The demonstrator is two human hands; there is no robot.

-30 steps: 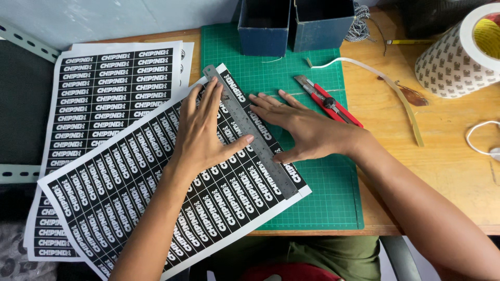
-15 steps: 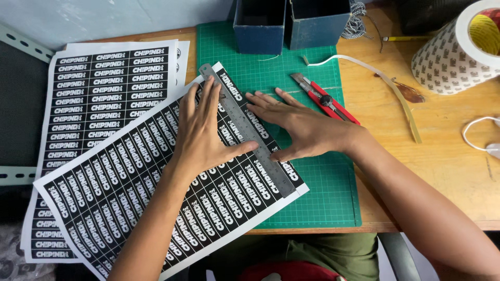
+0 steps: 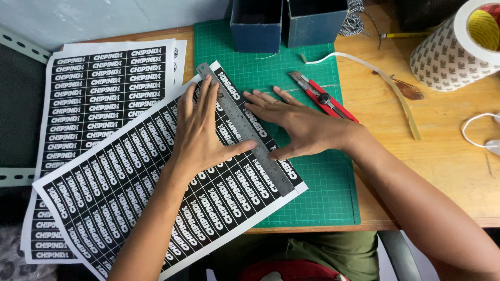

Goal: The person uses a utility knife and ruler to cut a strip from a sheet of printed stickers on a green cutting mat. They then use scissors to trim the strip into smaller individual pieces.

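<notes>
Left hand [image 3: 200,138] lies flat, fingers spread, on the label sheet [image 3: 130,203], pinning it to the green mat [image 3: 323,192] so it cannot slide. Right hand [image 3: 302,127], open and empty, presses fingertips against the steel ruler [image 3: 245,127], which runs from 11 to 5 o'clock along a label column. The cutter [image 3: 323,97] lies at 1 o'clock of the right hand, untouched.

Ruler [image 3: 245,127] seemingly slightly shifted
</notes>
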